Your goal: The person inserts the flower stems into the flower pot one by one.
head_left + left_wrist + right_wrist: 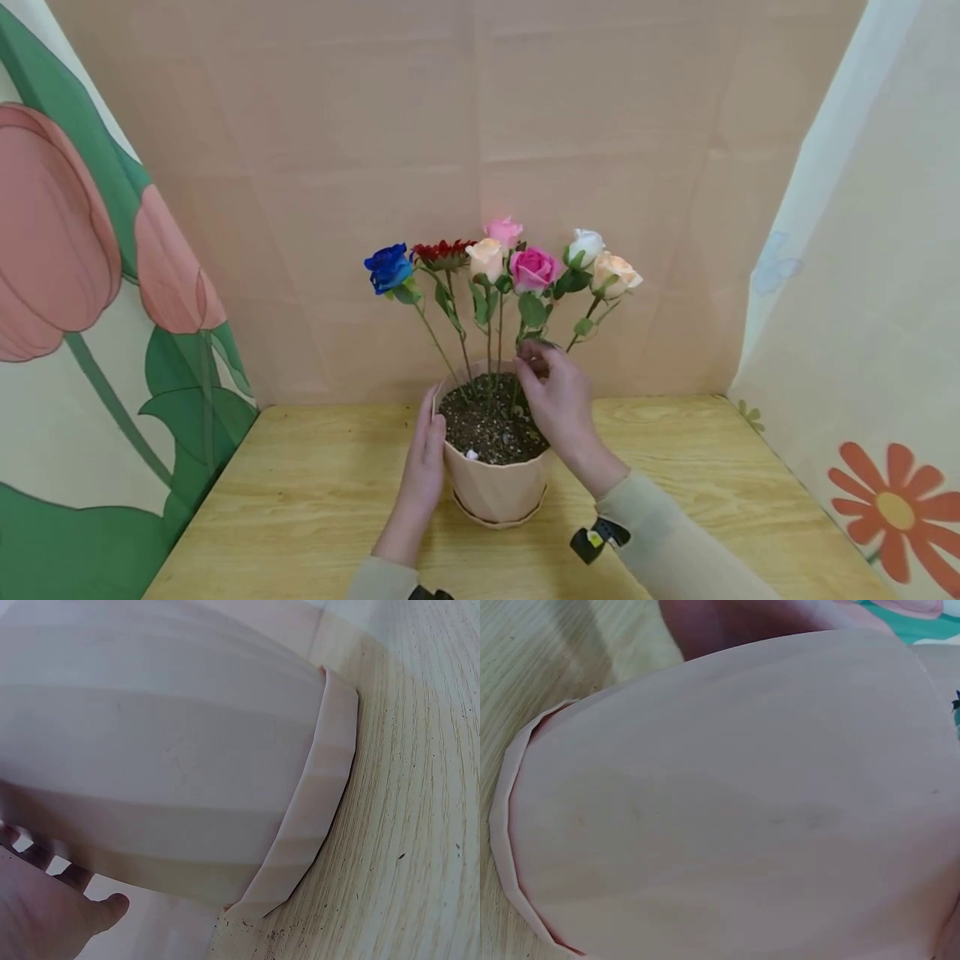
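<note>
A pale pink flowerpot (495, 486) filled with dark soil (491, 433) stands on its saucer (498, 523). My left hand (422, 467) rests along the pot's left side, its fingers fairly straight; the left wrist view shows this hand (49, 907) beside the pot wall. Over the soil's right part, my right hand (561, 404) pinches the stem of a magenta rose (534, 270) with thumb and curled fingers. The fingertips partly hide that stem. Pot wall (735, 795) fills most of the right wrist view, where the right hand's grip is out of sight.
Around the magenta rose stand a blue rose (389, 268), a dark red flower (444, 253), a light pink rose (503, 231), peach roses (615, 275) and a white rose (587, 247). A wooden table (300, 492) lies beneath, with a plain backdrop (337, 208) behind.
</note>
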A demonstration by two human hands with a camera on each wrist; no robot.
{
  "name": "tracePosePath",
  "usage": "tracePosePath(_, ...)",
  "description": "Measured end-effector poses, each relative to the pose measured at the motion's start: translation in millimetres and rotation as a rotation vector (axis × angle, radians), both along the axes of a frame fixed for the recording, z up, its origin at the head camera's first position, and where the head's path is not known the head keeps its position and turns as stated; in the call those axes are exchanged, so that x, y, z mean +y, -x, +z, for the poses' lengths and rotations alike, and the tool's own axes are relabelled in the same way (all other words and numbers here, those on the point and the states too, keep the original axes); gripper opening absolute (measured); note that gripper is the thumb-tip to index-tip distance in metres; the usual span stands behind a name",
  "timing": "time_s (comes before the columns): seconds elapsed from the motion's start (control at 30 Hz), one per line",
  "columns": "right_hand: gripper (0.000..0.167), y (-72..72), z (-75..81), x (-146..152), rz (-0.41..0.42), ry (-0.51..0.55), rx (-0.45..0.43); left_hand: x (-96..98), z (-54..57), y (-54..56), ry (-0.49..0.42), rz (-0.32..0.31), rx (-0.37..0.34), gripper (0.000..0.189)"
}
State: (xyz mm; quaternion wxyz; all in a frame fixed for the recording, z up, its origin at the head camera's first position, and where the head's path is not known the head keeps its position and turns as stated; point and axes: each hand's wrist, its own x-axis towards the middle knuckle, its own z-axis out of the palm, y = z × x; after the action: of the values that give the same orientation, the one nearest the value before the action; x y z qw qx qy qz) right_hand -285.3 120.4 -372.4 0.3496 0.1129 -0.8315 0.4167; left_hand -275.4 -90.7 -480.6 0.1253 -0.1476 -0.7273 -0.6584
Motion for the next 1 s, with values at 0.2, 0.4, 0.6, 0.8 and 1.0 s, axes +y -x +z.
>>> tracePosePath(0.2,0.016,1.2,-4.1,1.2,-0.010,-0.020,0.003,0.9,-0.3,0.6,0.006,-0.007,0.018,0.057)
tracePosePath(0.4,0.014,1.7,-5.2,1.5,-0.014,-0.032,0.013,1.5,0.4,0.6,0.005,0.002,0.020,0.056)
tracePosePath(0.6,0.014,2.6,-7.1,2.5,-0.018,-0.028,0.021,1.6,-0.2,0.2,0.001,0.001,0.022,0.055)
tracePosePath(0.8,0.015,1.4,-7.8,1.3,-0.019,-0.002,0.011,1.0,-0.4,-0.9,0.000,0.006,0.008,0.055)
tracePosePath(1.0,0.017,-0.2,-7.8,-1.9,-0.024,0.060,-0.009,-2.1,-0.7,-1.9,0.003,0.006,-0.021,0.056)
